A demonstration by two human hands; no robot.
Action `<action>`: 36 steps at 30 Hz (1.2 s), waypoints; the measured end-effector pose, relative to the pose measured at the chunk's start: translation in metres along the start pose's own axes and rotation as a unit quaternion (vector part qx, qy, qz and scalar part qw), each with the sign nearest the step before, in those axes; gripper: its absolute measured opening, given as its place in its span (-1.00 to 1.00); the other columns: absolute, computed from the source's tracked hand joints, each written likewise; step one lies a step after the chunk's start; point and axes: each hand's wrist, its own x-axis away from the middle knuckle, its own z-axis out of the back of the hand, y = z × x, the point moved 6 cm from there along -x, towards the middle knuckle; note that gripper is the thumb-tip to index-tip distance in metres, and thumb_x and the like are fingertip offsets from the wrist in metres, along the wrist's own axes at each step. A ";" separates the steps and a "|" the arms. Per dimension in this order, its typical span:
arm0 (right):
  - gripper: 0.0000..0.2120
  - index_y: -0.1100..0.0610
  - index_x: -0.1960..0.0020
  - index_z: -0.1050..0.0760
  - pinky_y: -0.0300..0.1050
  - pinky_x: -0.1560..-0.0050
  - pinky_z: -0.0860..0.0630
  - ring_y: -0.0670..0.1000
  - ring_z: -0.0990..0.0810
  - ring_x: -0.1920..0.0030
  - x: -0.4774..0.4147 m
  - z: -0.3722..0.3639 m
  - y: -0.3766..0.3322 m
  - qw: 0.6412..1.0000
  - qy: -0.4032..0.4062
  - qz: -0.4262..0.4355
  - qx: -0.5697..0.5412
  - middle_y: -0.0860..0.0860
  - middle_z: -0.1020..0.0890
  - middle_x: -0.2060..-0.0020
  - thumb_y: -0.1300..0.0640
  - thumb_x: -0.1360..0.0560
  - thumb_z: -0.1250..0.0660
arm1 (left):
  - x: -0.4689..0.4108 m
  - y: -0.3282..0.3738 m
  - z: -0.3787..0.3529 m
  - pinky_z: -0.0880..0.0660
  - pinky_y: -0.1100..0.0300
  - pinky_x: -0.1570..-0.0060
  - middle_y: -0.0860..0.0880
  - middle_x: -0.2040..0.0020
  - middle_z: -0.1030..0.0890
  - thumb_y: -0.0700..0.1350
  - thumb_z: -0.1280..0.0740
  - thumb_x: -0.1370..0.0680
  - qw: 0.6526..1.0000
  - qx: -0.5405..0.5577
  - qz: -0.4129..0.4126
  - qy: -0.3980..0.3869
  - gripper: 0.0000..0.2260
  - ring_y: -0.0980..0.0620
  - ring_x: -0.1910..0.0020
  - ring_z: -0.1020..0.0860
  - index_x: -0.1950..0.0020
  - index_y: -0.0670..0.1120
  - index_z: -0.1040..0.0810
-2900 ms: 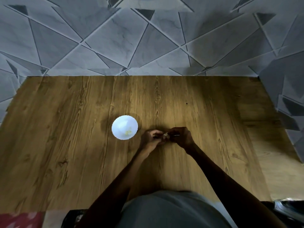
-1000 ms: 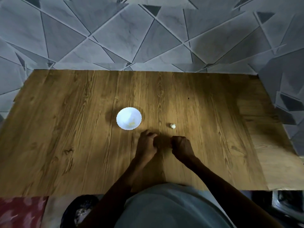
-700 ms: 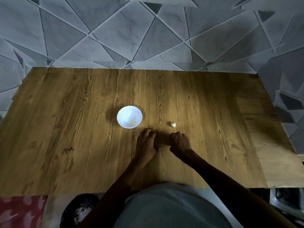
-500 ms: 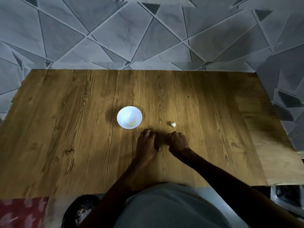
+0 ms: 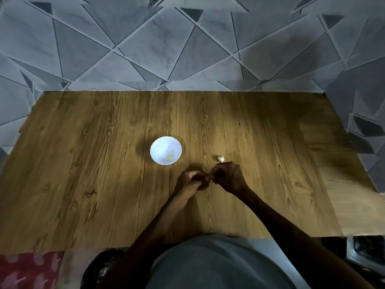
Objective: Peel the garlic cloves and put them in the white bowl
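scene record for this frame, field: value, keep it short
table: wooden
white bowl: upright, left of both hands, yellowish bits inside
small white piece: on table, just beyond right hand, apart from bowl
left hand: fingers curled, fingertips meeting right hand
right hand: fingers curled
held item: hidden between the fingers, cannot tell

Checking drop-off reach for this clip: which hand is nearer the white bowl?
Left. The left hand is just toward the person and right of the white bowl, apart from it; the right hand is farther right, beyond the left hand.
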 end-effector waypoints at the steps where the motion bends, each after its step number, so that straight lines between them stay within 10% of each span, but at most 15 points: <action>1: -0.91 0.16 0.18 -0.66 -0.40 0.27 -0.53 -0.29 -0.59 0.35 0.000 0.002 -0.002 1.000 0.007 0.008 -0.008 -0.16 -0.63 0.31 0.32 -0.41 -0.50 | 0.000 0.000 0.000 -0.58 0.31 0.24 -0.18 0.15 -0.65 -0.38 -0.35 -0.52 0.999 0.032 0.007 -0.004 -0.89 -0.05 0.20 -0.62 -0.02 -0.28 -0.61; 11: -0.93 0.25 0.09 -0.67 -0.17 0.19 -0.65 -0.05 -0.71 0.22 0.007 0.005 0.006 0.977 0.044 -0.074 -0.195 0.03 -0.72 0.24 0.33 -0.42 -0.48 | 0.001 0.014 0.003 -0.58 0.27 0.15 -0.18 0.17 -0.69 -0.42 -0.39 -0.47 0.992 0.120 -0.029 -0.016 -0.84 -0.01 0.17 -0.67 -0.04 -0.37 -0.62; 22: -0.82 0.36 -0.05 -0.60 -0.07 0.04 -0.63 0.22 -0.66 -0.03 0.023 0.004 0.022 0.861 -0.030 -0.179 -0.475 0.24 -0.69 0.07 0.44 -0.52 -0.26 | 0.015 0.047 0.000 -0.58 0.28 0.04 0.05 0.12 -0.72 -0.21 -0.46 -0.48 0.943 -0.182 -0.280 0.006 -0.89 0.20 0.12 -0.66 0.01 -0.10 -0.71; 27: -0.90 0.36 0.03 -0.62 0.08 0.05 -0.66 0.17 -0.70 0.10 0.019 0.012 0.009 0.920 0.045 -0.142 -0.362 0.21 -0.70 0.14 0.39 -0.46 -0.39 | 0.002 0.027 0.002 -0.61 0.17 0.03 -0.19 0.10 -0.70 -0.38 -0.39 -0.48 0.995 0.080 -0.047 -0.041 -0.88 -0.09 0.10 -0.68 0.01 -0.28 -0.66; 31: -0.90 0.16 0.15 -0.67 -0.12 0.17 -0.67 -0.05 -0.71 0.22 0.013 0.017 -0.008 0.962 0.103 -0.096 -0.235 0.00 -0.72 0.26 0.32 -0.39 -0.51 | 0.005 0.016 -0.003 -0.63 0.21 0.06 -0.17 0.17 -0.70 -0.46 -0.24 -0.54 0.945 0.296 0.129 -0.062 -0.84 -0.01 0.17 -0.70 0.05 -0.32 -0.61; 36: -0.90 0.36 0.02 -0.61 -0.06 0.10 -0.64 0.12 -0.71 0.10 0.016 0.013 0.003 0.907 0.048 -0.149 -0.392 0.20 -0.70 0.15 0.40 -0.48 -0.36 | 0.003 0.033 0.008 -0.59 0.10 -0.06 -0.12 0.10 -0.72 -0.28 -0.45 -0.47 0.992 0.007 -0.127 -0.024 -0.85 -0.03 0.08 -0.69 -0.03 -0.23 -0.68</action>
